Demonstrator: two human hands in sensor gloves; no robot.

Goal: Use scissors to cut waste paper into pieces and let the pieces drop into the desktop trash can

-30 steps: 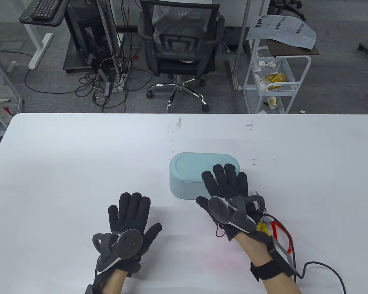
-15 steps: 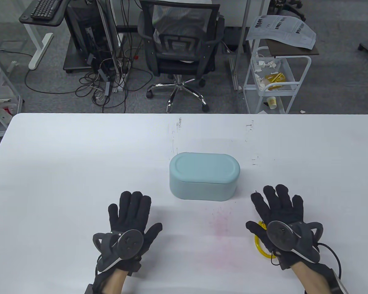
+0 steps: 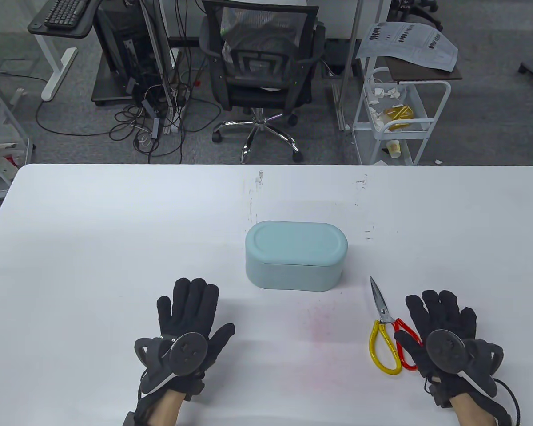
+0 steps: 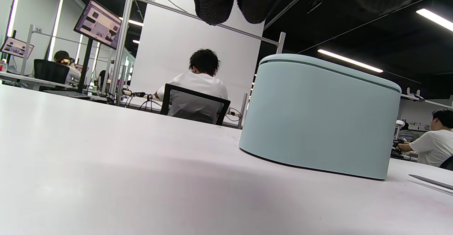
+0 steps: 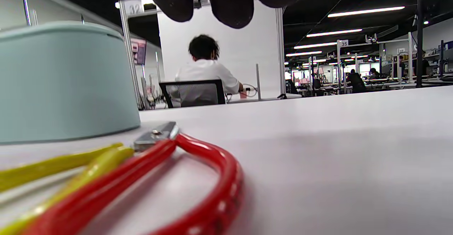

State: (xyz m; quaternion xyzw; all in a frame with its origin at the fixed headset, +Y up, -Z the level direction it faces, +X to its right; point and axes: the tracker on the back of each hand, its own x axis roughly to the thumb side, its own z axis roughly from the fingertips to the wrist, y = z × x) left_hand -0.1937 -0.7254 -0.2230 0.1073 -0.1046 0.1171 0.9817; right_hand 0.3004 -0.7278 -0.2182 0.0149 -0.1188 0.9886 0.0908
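Observation:
A pale blue oval trash can (image 3: 296, 255) with its lid down stands mid-table; it also shows in the left wrist view (image 4: 318, 114) and the right wrist view (image 5: 63, 82). Scissors (image 3: 385, 330) with one yellow and one red handle lie closed on the table, right of the can, blades pointing away from me; the handles (image 5: 141, 178) fill the right wrist view. My right hand (image 3: 442, 321) lies flat beside them, thumb over the red handle loop. My left hand (image 3: 191, 306) rests flat, fingers spread, left of the can. No paper lies on the table.
The white table (image 3: 93, 230) has scuff marks behind the can and a faint pink stain in front. Beyond its far edge stand an office chair (image 3: 260, 71) and a white cart (image 3: 397, 111) with paper scraps and printed sheets on top.
My right hand left the trash can lid and slid back to the right, uncovering the scissors on the table. The left hand stayed still.

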